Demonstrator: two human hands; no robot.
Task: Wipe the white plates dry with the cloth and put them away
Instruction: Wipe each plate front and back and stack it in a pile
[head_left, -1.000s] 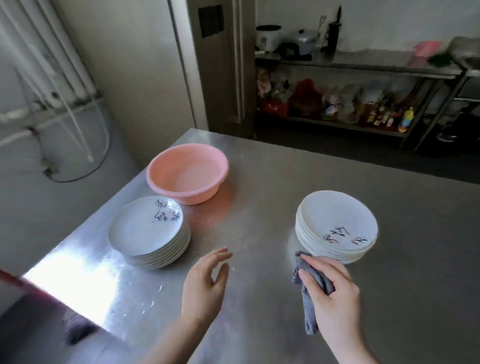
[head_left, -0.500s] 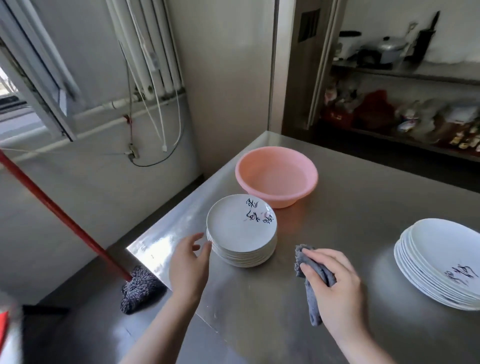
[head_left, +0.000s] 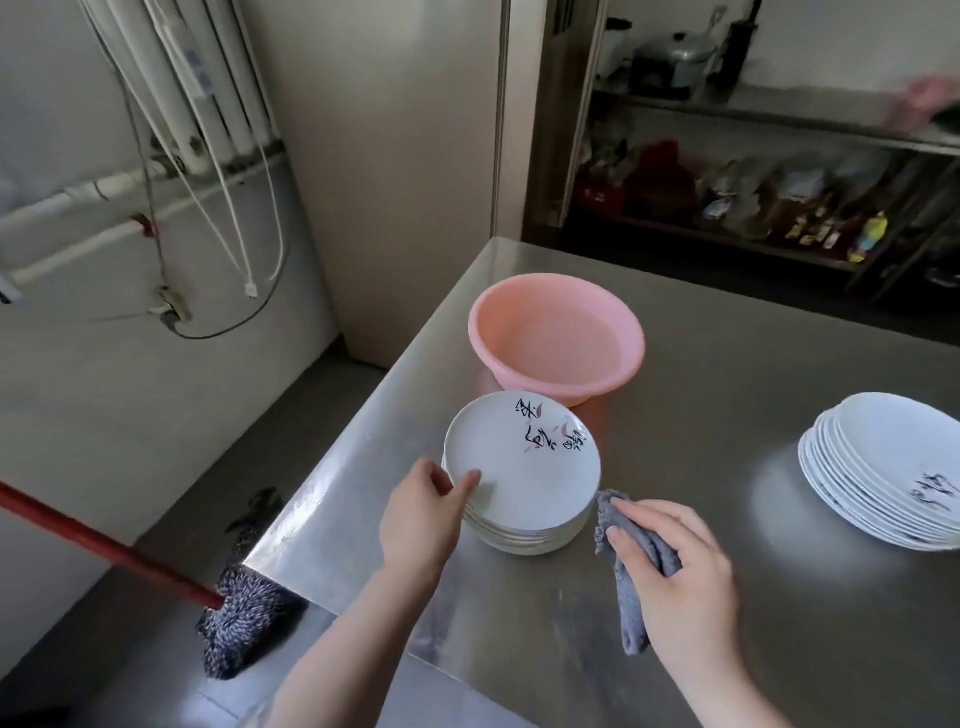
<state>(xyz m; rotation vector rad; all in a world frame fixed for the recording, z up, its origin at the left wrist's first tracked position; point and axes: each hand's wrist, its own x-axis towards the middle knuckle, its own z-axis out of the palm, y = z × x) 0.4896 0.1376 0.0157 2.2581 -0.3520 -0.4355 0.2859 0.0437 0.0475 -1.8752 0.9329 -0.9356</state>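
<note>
Near plate stack (head_left: 522, 470): sitting on table (head_left: 727, 597), 6 o'clock of pink basin (head_left: 556, 338). Rigid, glazed, likely slippery, breakable. Your left hand (head_left: 421, 519) is pinching top plate's 8 o'clock rim. Your right hand (head_left: 680, 577) is gripping soft cloth (head_left: 631, 566). Second stack (head_left: 888, 467) lying at 3 o'clock.

Soft daylight, bright glare on steel table (head_left: 332, 499) corner, dim blurred shelves (head_left: 779, 171), wide-angle edge bending

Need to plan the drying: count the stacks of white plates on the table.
2. One stack sits beside the pink basin, with the left hand on its top plate; the other stack sits at the table's right, partly cut off by the frame.
</note>
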